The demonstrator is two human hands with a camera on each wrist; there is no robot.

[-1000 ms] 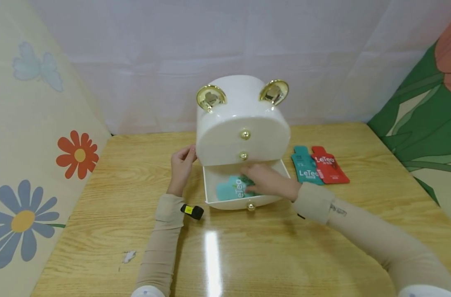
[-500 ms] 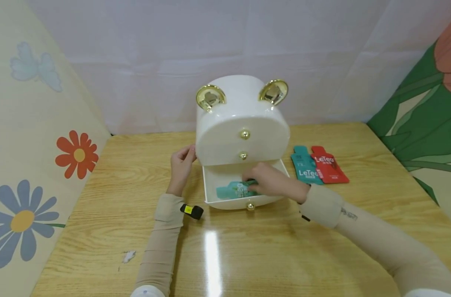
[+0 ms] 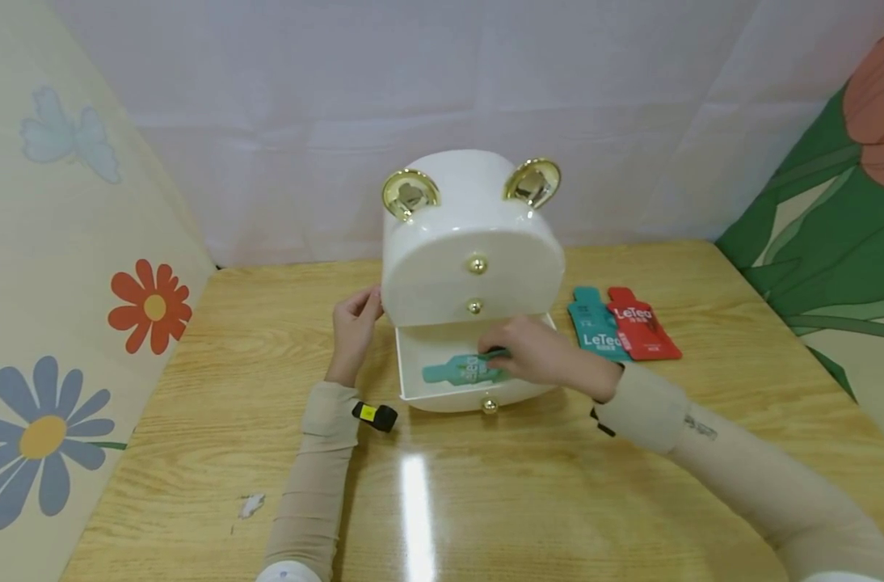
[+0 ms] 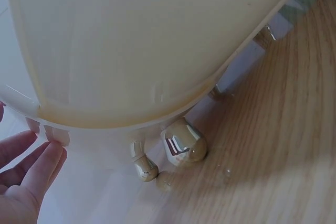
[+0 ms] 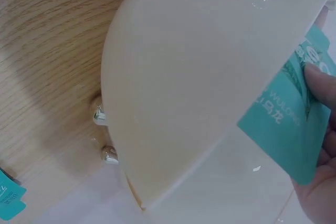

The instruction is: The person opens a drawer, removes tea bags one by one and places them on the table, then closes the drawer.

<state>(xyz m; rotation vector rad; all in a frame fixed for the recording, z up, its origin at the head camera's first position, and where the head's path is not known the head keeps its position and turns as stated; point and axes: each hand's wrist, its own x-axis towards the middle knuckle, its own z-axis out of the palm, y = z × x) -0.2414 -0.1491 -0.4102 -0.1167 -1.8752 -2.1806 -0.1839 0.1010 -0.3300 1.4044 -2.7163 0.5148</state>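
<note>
A white box with drawers (image 3: 464, 283), gold round ears and gold knobs stands on the table, its bottom drawer (image 3: 410, 386) pulled out. Inside that drawer my right hand (image 3: 532, 352) pinches a teal bottle-shaped tea packet (image 3: 452, 370) by its wide end. The right wrist view shows the thumb on the face of the packet (image 5: 286, 116), above the drawer's rim; the drawer front (image 5: 178, 77) fills the middle there. My left hand (image 3: 356, 327) touches the box's left side with extended fingertips, seen against the glossy wall in the left wrist view (image 4: 31, 177).
Right of the box lie a teal packet (image 3: 595, 327) and a red packet (image 3: 646, 327) that overlaps it. Gold feet (image 4: 184, 142) hold the box above the wooden table (image 3: 304, 501). A white cloth (image 3: 304, 162) hangs behind, with flower-painted panels at both sides.
My right hand has gone from spread fingers over the packet to a pinch on it, the wrist shifting right. The packet's wide end has tipped up slightly. My left hand stays put.
</note>
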